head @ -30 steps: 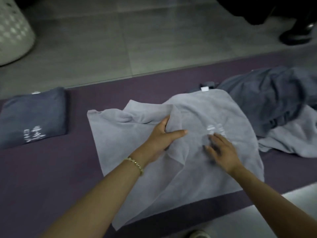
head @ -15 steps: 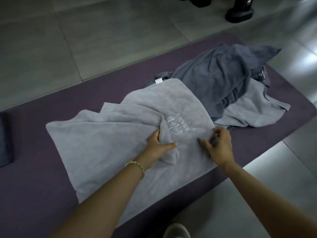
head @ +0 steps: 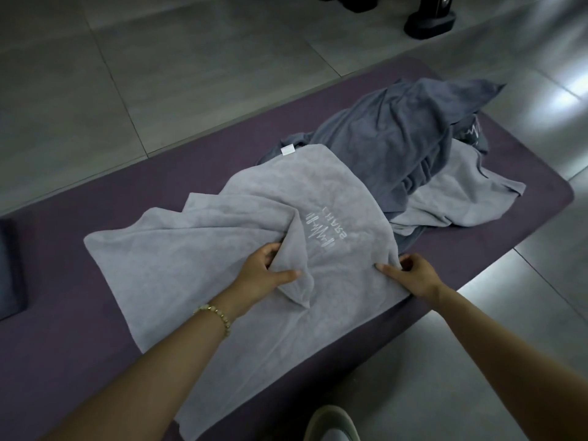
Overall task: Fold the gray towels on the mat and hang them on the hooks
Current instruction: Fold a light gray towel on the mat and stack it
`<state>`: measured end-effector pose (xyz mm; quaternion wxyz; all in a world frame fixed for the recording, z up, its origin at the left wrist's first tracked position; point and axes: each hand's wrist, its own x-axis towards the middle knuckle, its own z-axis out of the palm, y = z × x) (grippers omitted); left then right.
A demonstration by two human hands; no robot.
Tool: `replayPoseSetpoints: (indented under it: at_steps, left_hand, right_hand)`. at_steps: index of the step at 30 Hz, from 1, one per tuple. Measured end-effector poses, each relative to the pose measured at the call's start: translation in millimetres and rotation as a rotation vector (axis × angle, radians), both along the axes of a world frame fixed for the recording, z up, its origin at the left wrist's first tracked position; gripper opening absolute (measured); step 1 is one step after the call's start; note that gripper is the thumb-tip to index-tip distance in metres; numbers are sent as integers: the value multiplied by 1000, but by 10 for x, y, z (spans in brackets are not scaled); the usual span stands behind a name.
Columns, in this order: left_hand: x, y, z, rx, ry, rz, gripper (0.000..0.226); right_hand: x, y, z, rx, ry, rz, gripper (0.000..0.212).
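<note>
Over the last second your right hand has slid off the embroidered logo to the towel's right edge. The view has also swung right, so the folded dark towel now shows only as a sliver at the far left of the mat. A strip of bare mat separates it from the light gray towel, which lies spread across the mat and is rumpled through the middle. Your left hand, with a bracelet at the wrist, is clamped on a raised ridge of that towel, thumb on top and fingers tucked behind the fold. Your right hand pinches the right edge, with the thumb on the cloth and the fingers curled at the hem. You appear to be squaring the towel before the first fold. Draw the two hands apart to flatten the ridge, keep the cloth low on the mat, and check that the far corners lie true before you bring one edge over. Mind the right side, where the towel's far corner overlaps the heap: a crumpled dark gray towel rests on a second light towel, and a hard tug could drag them along. No basket or other container shows here, and the hooks are out of view, so hanging looks some way off.
</note>
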<state>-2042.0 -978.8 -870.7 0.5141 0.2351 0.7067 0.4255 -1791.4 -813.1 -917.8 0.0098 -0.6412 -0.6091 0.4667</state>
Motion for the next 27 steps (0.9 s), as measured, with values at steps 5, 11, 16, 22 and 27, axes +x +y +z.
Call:
replayPoseSetpoints:
  at_steps: [5,11,16,22,27]
  left_hand:
    - [35,45,22,11,-12,-19,42]
    - [-224,-42,316,75,2,59,22]
    - [-811,-656,561,140,78,268,13]
    - [-1214,-1465,583,222,-12,765,19]
    - [-1259,-1629,459,258,-30,856,21]
  right_hand:
    - [-115,-27,208,-51,278,-70,28]
    - [-842,-289,848,22,558,320,33]
    - [-1610,-687,1176,-19,674,501,42]
    - [-2307,-1328,1222,-89,846,698,14]
    - [-2578,-1655,1134,-328,684,939,44]
